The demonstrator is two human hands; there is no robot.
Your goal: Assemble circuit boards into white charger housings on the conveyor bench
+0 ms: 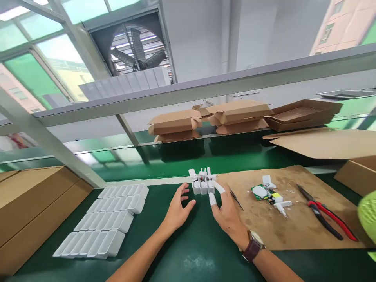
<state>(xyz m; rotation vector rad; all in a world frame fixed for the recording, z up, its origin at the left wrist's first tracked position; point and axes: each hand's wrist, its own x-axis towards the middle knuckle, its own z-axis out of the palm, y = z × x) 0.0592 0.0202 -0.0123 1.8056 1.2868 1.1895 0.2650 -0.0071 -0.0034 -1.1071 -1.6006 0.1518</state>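
We are holding our left hand [178,207] open just left of the white plastic pieces [203,186] on the desk [194,237], while our right hand [225,210] is curving at their right edge, whether gripping we cannot tell.

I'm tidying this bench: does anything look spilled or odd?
Yes: a pale smudge at bottom centre stands out against the dark green tabletop; the brown sheet shows darker blotches and pale specks.

Two hands [178,208], one watch [254,246], perhaps three filled white boxes [203,190] show.
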